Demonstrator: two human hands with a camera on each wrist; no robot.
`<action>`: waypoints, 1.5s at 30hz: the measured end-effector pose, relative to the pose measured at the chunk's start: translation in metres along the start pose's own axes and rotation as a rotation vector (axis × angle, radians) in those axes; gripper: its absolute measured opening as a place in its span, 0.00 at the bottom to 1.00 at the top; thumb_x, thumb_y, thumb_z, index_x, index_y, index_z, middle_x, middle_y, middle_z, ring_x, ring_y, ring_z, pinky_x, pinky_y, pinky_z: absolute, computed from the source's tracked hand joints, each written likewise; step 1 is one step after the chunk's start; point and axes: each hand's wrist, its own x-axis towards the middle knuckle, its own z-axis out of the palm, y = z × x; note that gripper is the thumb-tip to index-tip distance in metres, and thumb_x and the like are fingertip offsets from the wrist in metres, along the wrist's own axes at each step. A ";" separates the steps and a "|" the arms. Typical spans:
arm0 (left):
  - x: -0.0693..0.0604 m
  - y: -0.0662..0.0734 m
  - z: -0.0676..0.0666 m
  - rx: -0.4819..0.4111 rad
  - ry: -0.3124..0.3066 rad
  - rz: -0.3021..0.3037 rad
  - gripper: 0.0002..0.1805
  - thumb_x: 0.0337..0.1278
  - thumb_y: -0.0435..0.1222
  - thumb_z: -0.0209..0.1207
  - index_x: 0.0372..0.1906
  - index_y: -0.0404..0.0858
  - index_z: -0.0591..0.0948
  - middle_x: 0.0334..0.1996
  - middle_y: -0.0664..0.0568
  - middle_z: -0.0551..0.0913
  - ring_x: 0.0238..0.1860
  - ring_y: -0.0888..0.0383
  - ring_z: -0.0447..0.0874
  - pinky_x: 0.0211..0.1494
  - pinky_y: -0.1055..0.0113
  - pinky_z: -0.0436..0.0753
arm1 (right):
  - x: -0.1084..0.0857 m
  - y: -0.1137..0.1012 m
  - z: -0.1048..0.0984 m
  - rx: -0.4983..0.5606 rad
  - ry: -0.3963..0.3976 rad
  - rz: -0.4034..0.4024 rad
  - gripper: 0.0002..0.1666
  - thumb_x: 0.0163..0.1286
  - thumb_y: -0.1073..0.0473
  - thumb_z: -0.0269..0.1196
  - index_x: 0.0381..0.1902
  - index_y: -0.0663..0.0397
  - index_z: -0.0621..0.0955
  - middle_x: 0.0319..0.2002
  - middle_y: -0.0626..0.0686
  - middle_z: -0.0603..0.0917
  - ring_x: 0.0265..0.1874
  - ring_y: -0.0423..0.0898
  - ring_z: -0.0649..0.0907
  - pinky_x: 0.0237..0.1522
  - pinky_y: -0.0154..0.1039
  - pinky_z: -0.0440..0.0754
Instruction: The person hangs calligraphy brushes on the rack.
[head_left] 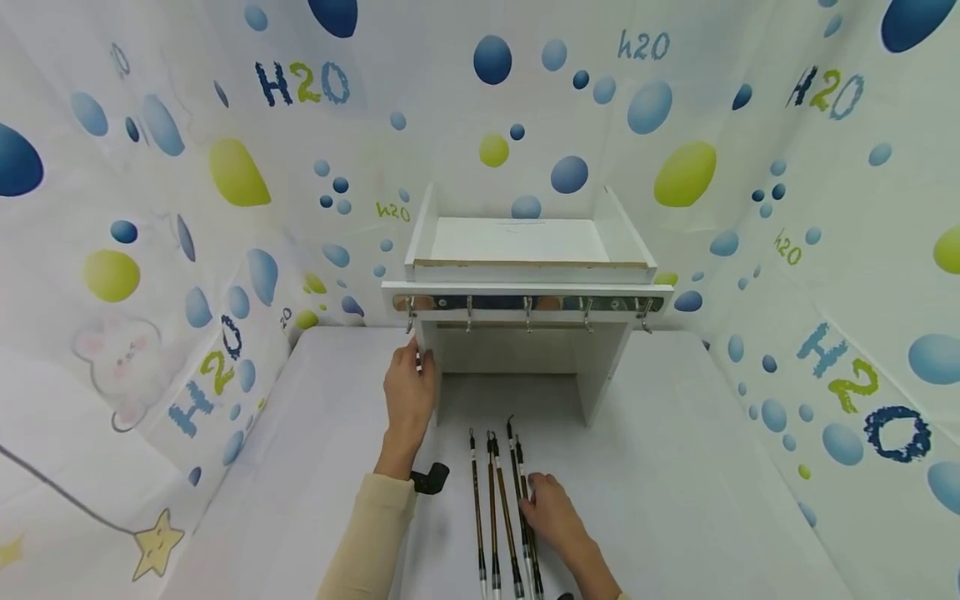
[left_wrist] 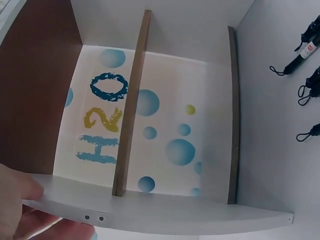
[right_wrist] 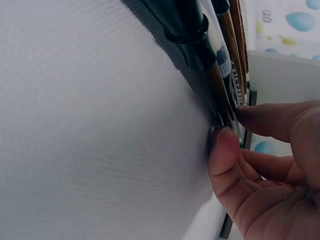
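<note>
My left hand [head_left: 408, 392] grips the front edge of the left side panel [left_wrist: 165, 215] of a white rack, thumb on one side and fingers on the other. Just above the hand, a mirrored strip [head_left: 498, 303] with several metal hooks runs across the rack's front. Several calligraphy brushes [head_left: 492, 500] lie side by side on the table, hanging loops towards the rack and white bristles towards me. At the right edge of this row, my right hand [head_left: 558, 517] pinches a brush handle [right_wrist: 217, 82] between thumb and fingertip; the brush stays low beside the others.
The white rack [head_left: 525, 273] stands at the back of the white-covered table [head_left: 675, 467], an open-topped tray above its hooks. Behind and at both sides hang printed curtains [head_left: 787, 167]. A black wrist device [head_left: 430, 479] sits on the left wrist.
</note>
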 end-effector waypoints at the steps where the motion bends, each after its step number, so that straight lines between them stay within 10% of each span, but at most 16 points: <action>1: -0.001 -0.001 0.000 0.006 0.009 0.007 0.20 0.70 0.32 0.56 0.62 0.28 0.77 0.47 0.32 0.82 0.42 0.40 0.88 0.41 0.50 0.87 | 0.000 0.000 0.001 -0.002 0.001 0.000 0.24 0.66 0.63 0.66 0.54 0.76 0.77 0.33 0.55 0.80 0.29 0.42 0.76 0.28 0.37 0.77; 45: 0.000 -0.002 0.005 0.058 0.062 0.050 0.15 0.67 0.30 0.58 0.54 0.24 0.80 0.41 0.33 0.82 0.37 0.42 0.88 0.37 0.52 0.87 | 0.000 -0.006 0.007 0.077 0.055 0.035 0.16 0.64 0.65 0.63 0.48 0.71 0.80 0.22 0.47 0.78 0.17 0.37 0.72 0.17 0.31 0.70</action>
